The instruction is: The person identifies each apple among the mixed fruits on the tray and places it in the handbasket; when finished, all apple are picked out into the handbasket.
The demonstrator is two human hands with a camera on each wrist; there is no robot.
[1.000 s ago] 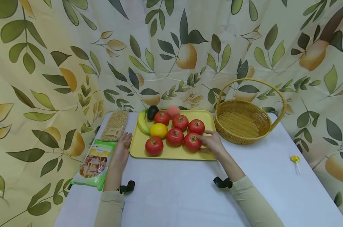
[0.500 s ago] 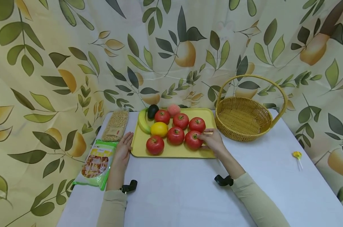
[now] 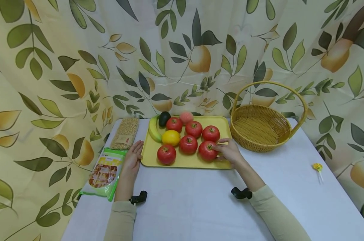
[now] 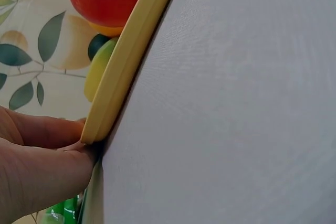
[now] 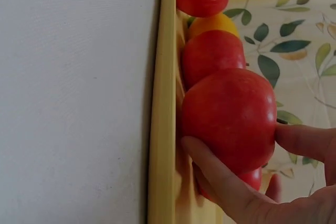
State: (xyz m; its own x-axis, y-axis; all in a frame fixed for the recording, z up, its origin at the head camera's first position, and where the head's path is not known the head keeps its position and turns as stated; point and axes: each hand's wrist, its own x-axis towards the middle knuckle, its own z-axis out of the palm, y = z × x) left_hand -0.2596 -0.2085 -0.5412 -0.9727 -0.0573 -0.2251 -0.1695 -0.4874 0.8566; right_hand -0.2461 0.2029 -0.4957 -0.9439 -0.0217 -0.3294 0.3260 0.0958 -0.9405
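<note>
My right hand [image 3: 232, 153] has its thumb and fingers round the front right tomato [image 3: 206, 152] on a yellow tray [image 3: 182, 164]. In the right wrist view this red tomato [image 5: 228, 116] sits between one digit low on its side and another near its top. My left hand [image 3: 133, 158] lies along the tray's left edge with fingers stretched out, and in the left wrist view its fingertips meet the tray corner [image 4: 97, 127]. Several more tomatoes [image 3: 166, 154] share the tray with a lemon [image 3: 171, 137], a banana [image 3: 153, 130], a dark avocado-like fruit [image 3: 164, 119] and a pink peach [image 3: 186, 117].
A wicker basket [image 3: 260, 145] with a tall handle stands right of the tray. A green-edged food bag [image 3: 104, 174] and a bag of pale grains [image 3: 126, 132] lie left of my left hand. A yellow lollipop [image 3: 317, 166] lies far right on the white tablecloth [image 3: 185, 201].
The head view shifts slightly. Both hands keep their places, the left at the tray's edge and the right round the same tomato, which stays on the tray.
</note>
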